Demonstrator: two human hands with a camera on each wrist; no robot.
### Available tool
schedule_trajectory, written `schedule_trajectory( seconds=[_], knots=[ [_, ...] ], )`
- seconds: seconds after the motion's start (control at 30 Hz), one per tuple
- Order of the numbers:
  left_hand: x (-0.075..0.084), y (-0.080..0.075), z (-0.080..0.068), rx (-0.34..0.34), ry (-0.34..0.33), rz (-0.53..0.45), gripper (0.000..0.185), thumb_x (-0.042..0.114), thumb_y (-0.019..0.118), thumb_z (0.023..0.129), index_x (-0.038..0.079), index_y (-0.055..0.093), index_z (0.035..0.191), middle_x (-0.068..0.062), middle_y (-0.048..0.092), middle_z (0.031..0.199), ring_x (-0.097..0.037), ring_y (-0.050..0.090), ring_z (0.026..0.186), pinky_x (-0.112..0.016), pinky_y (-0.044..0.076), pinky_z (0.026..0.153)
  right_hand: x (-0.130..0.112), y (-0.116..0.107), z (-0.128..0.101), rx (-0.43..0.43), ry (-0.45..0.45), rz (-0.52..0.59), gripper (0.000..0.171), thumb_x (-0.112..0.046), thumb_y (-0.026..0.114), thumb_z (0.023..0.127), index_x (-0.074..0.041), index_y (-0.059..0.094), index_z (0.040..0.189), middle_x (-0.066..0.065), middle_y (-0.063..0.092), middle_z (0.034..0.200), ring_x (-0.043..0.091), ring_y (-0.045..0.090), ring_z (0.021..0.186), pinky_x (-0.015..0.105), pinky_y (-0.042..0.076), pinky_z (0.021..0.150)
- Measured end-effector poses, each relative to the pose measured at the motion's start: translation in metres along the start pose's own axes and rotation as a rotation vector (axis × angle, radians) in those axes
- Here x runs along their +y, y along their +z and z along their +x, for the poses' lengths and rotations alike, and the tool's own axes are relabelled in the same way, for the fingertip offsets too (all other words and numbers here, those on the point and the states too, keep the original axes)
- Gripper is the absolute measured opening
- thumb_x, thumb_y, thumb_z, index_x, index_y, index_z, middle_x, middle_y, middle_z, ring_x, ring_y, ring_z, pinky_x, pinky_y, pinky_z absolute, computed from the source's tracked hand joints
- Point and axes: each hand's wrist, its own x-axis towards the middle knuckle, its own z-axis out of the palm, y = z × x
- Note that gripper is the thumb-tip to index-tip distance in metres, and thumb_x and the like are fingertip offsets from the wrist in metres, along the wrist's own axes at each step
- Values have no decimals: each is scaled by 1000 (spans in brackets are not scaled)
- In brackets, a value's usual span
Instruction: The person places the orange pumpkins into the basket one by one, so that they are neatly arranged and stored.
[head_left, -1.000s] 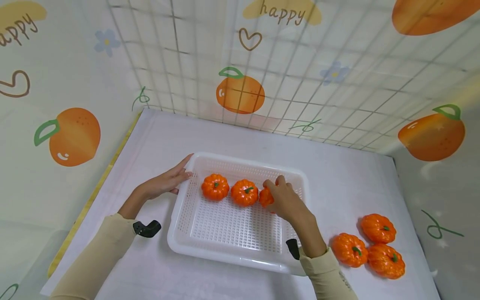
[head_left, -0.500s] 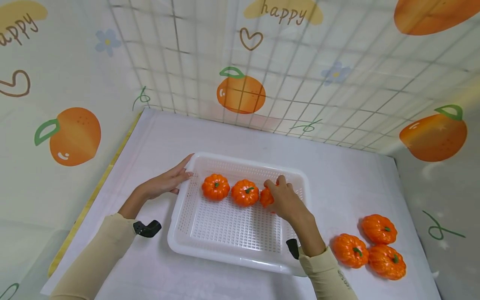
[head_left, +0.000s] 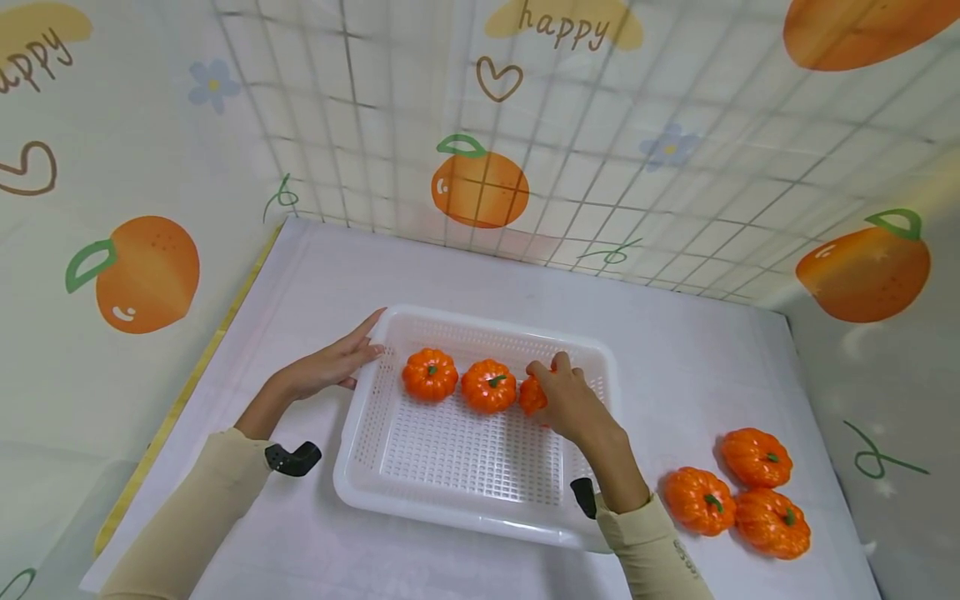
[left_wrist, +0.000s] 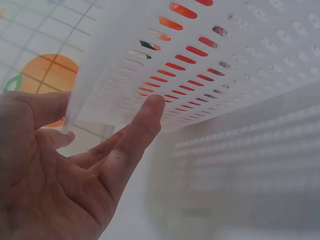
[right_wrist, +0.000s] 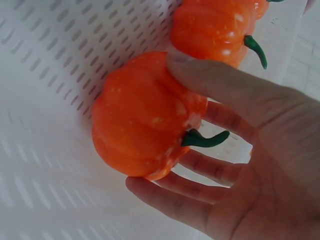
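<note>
In the head view, a white perforated plastic basket (head_left: pixel 472 522) stands on the white-covered table. Inside it, a small orange pumpkin (head_left: pixel 430 375) and a second pumpkin (head_left: pixel 488 386) sit in a row. My right hand (head_left: pixel 573 400) grips a third pumpkin (right_wrist: pixel 140 115) at the row's right end, partly covering it in the head view. In the right wrist view, the thumb lies across its top and the fingers curl round its side, by the curved green stem (right_wrist: pixel 205 139). My left hand (head_left: pixel 330 364) touches the basket's left end with mostly straight fingers, one fingertip on its slotted outer wall (left_wrist: pixel 200 75).
Three more pumpkins lie close together on the table, right of the basket: a rear one (head_left: pixel 756 457), a left one (head_left: pixel 699 500) and a front one (head_left: pixel 772 522). A printed fabric wall (head_left: pixel 480 258) rises behind the table (head_left: pixel 645 333). Yellow edging (head_left: pixel 187 383) marks its left side.
</note>
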Motion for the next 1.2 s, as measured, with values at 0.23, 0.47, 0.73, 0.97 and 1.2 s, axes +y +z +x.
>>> schedule_trajectory(
  seconds=[0.23,0.47,0.73,0.97,1.2],
  knots=[
    [-2,-1,1,-3,7,-4,68,35,42,108,39,-3,159,-21,43,143,-33,62,106,-43,55,82,0,0,-1,1,-7,6,63,-3,85,76,-8,56,132,23,43,116,40,51,95,46,57,74],
    [-1,0,1,-5,7,-9,68,34,41,108,39,-4,159,-21,42,145,-33,62,105,-43,55,81,2,0,0,-5,0,30,65,-4,85,76,-9,56,134,22,43,117,40,51,98,48,57,77],
    [2,1,0,-3,2,-15,68,33,41,109,38,-4,159,-19,40,150,-33,63,106,-44,56,81,3,-8,-1,2,-8,62,65,-8,84,77,-7,56,135,23,46,121,40,51,101,48,55,79],
    [3,2,-1,-7,5,-23,68,33,41,109,38,-5,159,-19,39,151,-34,63,107,-45,56,82,4,-25,-9,25,-9,114,65,-13,83,81,-6,52,138,22,45,125,40,48,106,47,55,74],
    [3,2,-1,-11,13,-23,68,32,40,109,37,-5,159,-22,39,150,-35,62,108,-46,57,82,8,-44,-17,91,-2,68,61,-18,80,85,-10,52,139,23,46,131,42,48,112,57,53,77]
  ],
)
